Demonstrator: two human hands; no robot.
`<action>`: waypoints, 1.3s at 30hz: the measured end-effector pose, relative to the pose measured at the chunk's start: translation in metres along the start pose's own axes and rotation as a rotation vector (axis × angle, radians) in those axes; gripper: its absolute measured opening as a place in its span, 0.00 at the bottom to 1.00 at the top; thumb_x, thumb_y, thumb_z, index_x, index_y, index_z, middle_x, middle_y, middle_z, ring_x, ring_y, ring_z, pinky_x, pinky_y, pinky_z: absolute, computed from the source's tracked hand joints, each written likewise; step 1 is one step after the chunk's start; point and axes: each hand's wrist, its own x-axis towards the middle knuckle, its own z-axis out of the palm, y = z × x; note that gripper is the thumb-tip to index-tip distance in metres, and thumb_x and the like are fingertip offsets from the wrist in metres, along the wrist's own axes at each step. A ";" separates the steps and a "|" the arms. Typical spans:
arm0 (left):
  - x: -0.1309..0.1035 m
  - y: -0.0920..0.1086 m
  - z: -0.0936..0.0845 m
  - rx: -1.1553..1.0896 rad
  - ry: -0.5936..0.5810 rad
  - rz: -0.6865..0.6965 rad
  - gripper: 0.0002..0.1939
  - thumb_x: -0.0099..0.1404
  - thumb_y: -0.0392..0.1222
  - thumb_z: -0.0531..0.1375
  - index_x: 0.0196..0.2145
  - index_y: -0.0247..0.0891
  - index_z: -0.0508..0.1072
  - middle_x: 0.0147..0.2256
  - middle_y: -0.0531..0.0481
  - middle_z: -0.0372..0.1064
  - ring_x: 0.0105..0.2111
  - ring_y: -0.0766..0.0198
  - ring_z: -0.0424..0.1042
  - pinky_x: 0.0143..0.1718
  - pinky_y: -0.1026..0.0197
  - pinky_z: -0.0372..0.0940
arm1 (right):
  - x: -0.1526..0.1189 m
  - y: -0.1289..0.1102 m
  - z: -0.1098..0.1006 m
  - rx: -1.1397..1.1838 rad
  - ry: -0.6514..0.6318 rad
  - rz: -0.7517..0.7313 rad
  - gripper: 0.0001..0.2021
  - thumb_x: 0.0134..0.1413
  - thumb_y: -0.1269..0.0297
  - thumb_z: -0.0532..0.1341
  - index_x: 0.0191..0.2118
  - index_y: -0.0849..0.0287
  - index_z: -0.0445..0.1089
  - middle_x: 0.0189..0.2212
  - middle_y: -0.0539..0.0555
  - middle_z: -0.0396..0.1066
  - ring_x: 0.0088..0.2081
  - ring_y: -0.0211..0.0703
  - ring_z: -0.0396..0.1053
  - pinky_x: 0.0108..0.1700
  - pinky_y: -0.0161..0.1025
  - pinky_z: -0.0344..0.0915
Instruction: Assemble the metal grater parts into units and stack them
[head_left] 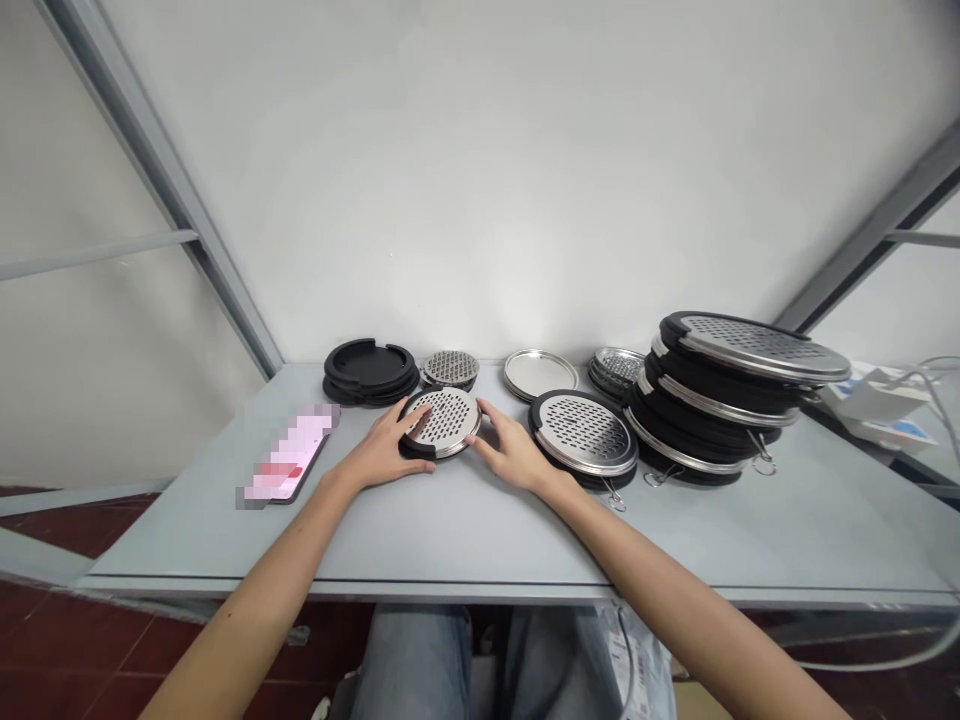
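A round slotted metal plate in a black holder (448, 420) lies on the grey table between my two hands. My left hand (384, 448) grips its left side, the fingers on the black rim and the thumb along the near edge. On the opposite side my right hand (511, 447) holds the metal edge between thumb and fingers. Just right of that hand is a similar slotted disc (585, 432) with a black rim and a wire clip (613, 494) at its near edge. Behind my left hand is a stack of black round holders (371, 368).
Loose perforated metal discs (451, 368) lie behind, beside shiny round trays (540, 373) and more perforated discs (619, 365). A tall leaning stack of clipped assemblies (720, 400) stands at right. A phone (292, 455) lies left. White boxes (885, 410) and a cable are far right.
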 end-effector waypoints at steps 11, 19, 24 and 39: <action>0.002 0.007 -0.016 -0.376 0.053 0.150 0.40 0.66 0.69 0.47 0.60 0.33 0.66 0.57 0.38 0.67 0.58 0.45 0.65 0.61 0.49 0.57 | 0.000 -0.016 -0.007 0.105 0.270 -0.145 0.28 0.61 0.57 0.58 0.65 0.55 0.55 0.60 0.61 0.62 0.57 0.52 0.65 0.58 0.54 0.63; 0.002 0.010 -0.016 -0.398 0.071 0.111 0.44 0.63 0.75 0.42 0.49 0.32 0.75 0.42 0.41 0.75 0.40 0.48 0.72 0.44 0.53 0.67 | 0.001 -0.021 -0.009 -0.011 0.425 -0.125 0.19 0.59 0.58 0.62 0.54 0.53 0.66 0.50 0.58 0.69 0.54 0.52 0.66 0.58 0.52 0.62; 0.003 0.013 -0.017 -0.416 0.139 0.121 0.43 0.64 0.73 0.42 0.54 0.33 0.71 0.49 0.39 0.73 0.50 0.46 0.70 0.54 0.51 0.62 | 0.001 -0.021 -0.009 0.005 0.462 -0.140 0.12 0.60 0.59 0.60 0.48 0.53 0.69 0.43 0.57 0.72 0.48 0.51 0.68 0.53 0.51 0.65; 0.003 0.011 -0.013 -0.328 0.244 0.115 0.40 0.66 0.71 0.44 0.53 0.33 0.71 0.50 0.39 0.73 0.51 0.48 0.70 0.54 0.53 0.61 | -0.003 -0.024 -0.004 -0.094 0.447 -0.189 0.19 0.63 0.62 0.57 0.59 0.50 0.65 0.52 0.58 0.69 0.55 0.53 0.66 0.59 0.55 0.63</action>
